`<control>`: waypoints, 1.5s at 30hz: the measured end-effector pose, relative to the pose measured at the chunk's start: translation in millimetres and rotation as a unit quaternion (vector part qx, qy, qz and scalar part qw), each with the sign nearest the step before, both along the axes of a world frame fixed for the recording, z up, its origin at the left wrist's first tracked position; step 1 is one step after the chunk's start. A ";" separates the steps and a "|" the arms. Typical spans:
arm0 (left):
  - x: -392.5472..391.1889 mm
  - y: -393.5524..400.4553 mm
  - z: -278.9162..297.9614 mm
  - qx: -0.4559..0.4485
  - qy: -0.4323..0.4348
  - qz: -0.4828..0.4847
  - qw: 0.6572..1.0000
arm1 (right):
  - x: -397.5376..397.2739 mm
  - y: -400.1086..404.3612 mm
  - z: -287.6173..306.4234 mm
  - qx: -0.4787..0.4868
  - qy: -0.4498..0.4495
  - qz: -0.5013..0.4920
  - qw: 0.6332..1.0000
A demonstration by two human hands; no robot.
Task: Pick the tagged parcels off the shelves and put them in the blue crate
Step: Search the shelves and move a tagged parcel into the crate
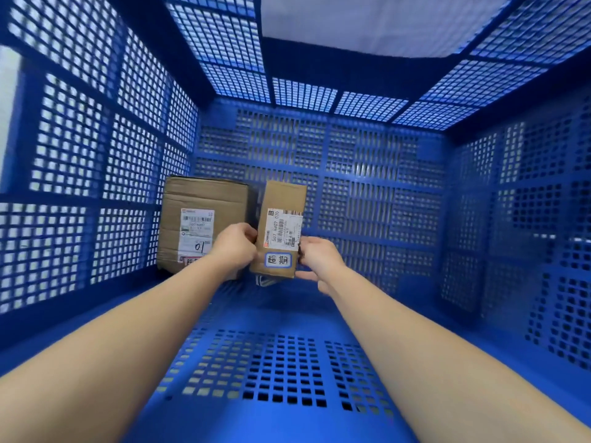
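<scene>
- The small tall brown cardboard parcel (279, 230) with a white shipping label and a blue-bordered handwritten tag stands upright deep inside the blue perforated plastic crate (399, 199), held between both hands just to the right of a parcel already there; its tag faces the camera, which I judge is so the marking can be read while it is set down
- The larger brown cardboard box (200, 223) with a white label marked "01" stands upright against the crate's left wall (96, 174); the small parcel is brought in just beside it, seemingly to pack the two side by side and leave the right of the crate free; whether they touch I cannot tell
- The left hand (235, 246) grips the small parcel's left edge, its fingers (248, 230) curled round towards the front face, the thumb side hidden
- The right hand (319, 259) holds the right edge; its upper fingers (308, 243) pinch the edge by the shipping label, while the lower ones lie straighter under the bottom corner, as if to bear the weight
- A two-handed hold looks chosen to keep the narrow parcel upright during the long reach; both forearms stretch over the crate's near side
- Whether the parcel's base already rests on the crate floor (367, 254) is unclear; something pale and dark shows beneath its lower edge, too small to name
- My reading is that the placing is almost complete and the release not yet made
</scene>
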State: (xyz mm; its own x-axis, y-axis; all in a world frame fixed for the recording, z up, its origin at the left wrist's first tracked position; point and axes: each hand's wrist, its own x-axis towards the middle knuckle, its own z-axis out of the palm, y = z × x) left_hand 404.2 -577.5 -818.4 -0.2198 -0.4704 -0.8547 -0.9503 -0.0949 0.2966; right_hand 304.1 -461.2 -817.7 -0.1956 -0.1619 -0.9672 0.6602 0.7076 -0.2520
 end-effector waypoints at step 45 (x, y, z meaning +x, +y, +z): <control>-43.7 23.6 72.5 0.076 0.018 0.067 0.995 | -29.4 16.8 79.4 -0.001 0.016 0.099 0.995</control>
State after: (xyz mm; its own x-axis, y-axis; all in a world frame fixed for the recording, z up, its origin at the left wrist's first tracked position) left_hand 360.4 -553.9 -745.8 -0.1950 -0.3633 -0.9110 -0.9154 -0.2661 0.3021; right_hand 274.7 -444.3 -738.4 -0.1911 -0.2024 -0.9605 0.5000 0.8220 -0.2727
